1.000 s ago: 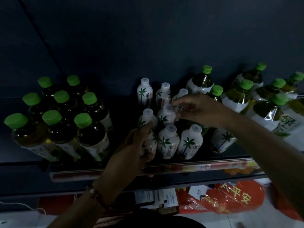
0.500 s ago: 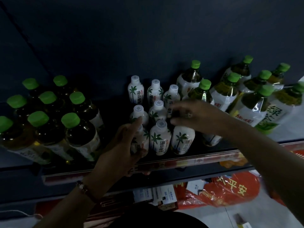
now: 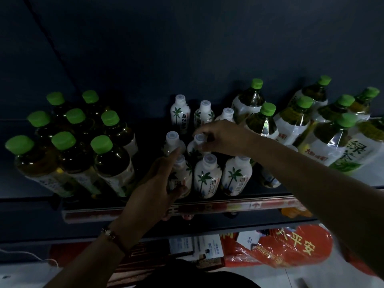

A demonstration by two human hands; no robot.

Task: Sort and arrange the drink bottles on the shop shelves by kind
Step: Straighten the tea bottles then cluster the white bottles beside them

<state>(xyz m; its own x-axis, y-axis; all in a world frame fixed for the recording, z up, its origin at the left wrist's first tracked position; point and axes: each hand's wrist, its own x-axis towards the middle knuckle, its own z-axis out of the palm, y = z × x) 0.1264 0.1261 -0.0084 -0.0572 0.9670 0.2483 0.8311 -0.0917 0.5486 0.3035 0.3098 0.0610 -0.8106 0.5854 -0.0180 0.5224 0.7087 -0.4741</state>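
— So where do those small white coconut-palm bottles point(image 3: 205, 177) stand right now?

— Packed in the middle of the dark shelf point(image 3: 145, 134), between the dark green-capped bottles point(image 3: 112, 163) on the left and the bigger tea bottles point(image 3: 295, 121) on the right. Rows of three, bodies touching.

— And the hands?

— The left hand point(image 3: 158, 183) is wrapped round the body of the front-left white bottle point(image 3: 182, 175), thumb up along its side, fingers point(image 3: 178, 189) curled across the label. The right hand point(image 3: 224, 138) reaches over from the right and pinches the cap of the middle-row bottle point(image 3: 198, 142) with its fingertips.

— How would you expect them to handle?

— Light for their size, I'd judge; stiff plastic, full and sealed, so not fragile. The film labels look smooth, maybe slippery. They're narrow, so a nudge could tip one into its neighbours.

— Best place to take hold?

— Round the waist for carrying, as the left hand does. The cap pinch suits lifting one straight out of a tight row, where there's no room for fingers beside the body.
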